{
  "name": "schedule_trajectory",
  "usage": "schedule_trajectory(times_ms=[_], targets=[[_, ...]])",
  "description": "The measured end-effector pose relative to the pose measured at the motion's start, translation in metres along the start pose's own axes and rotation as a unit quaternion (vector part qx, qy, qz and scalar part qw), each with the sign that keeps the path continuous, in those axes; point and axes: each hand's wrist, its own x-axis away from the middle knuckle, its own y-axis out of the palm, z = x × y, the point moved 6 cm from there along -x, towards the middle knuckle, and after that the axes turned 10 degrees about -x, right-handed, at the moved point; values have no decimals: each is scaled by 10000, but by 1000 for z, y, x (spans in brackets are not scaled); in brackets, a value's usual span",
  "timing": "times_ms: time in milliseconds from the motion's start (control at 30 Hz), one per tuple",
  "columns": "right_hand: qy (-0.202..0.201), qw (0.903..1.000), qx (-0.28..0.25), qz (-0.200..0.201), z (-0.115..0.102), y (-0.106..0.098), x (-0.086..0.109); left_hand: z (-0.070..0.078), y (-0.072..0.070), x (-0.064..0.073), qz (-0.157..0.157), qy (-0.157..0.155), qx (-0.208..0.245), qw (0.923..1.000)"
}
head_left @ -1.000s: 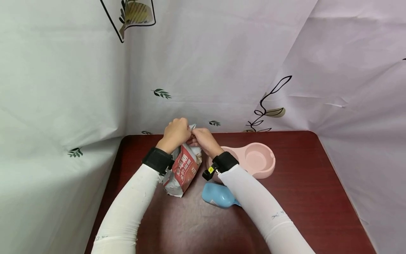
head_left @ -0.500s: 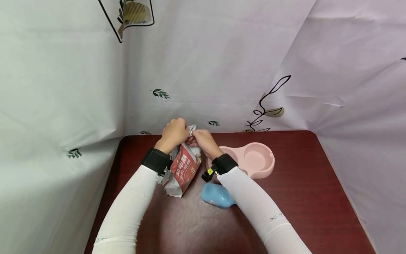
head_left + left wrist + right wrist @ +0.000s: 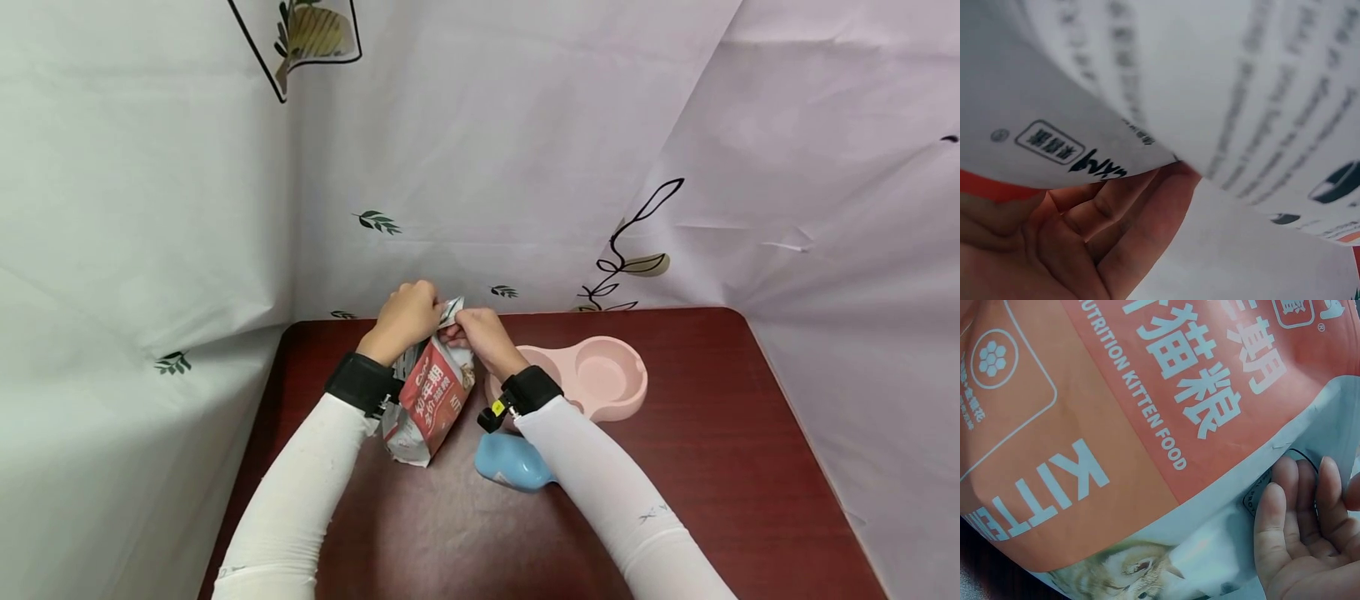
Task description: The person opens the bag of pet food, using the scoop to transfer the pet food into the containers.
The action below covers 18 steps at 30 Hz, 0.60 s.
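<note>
A red, orange and white bag of kitten food (image 3: pixel 437 396) stands on the table, leaning a little, its printed front toward me. My left hand (image 3: pixel 407 318) grips the bag's top edge on the left side. Close beside it, my right hand (image 3: pixel 486 337) pinches the same edge on the right. A short white strip of the top shows between the two hands. In the left wrist view, the left fingers (image 3: pixel 1147 231) lie against the white printed side of the bag. The right wrist view shows the right fingers (image 3: pixel 1272 519) curled at the bag's white upper corner.
Right of the bag, a pink double pet bowl (image 3: pixel 606 375) sits partly behind my right wrist. A blue scoop (image 3: pixel 513 462) lies in front of it, its handle hidden under my right forearm. White patterned cloth (image 3: pixel 510 150) hangs behind the dark red table (image 3: pixel 720 467).
My left hand has shifted slightly left, away from the right hand. More of the bag's white top strip shows between them. The bag's base, bowl and scoop keep their places.
</note>
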Motion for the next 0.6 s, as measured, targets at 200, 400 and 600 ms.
schedule_trajectory(times_ms=[200,400,600], targets=[[39,10000,3,-41,1,-2,1,1,-1,2,-91,271,18,9996],[68,9999,-96,-4,2,-6,2,-1,2,4,-185,455,153,9987],[158,9998,63,60,-1,0,8,-1,3,7,-327,454,141,9983]])
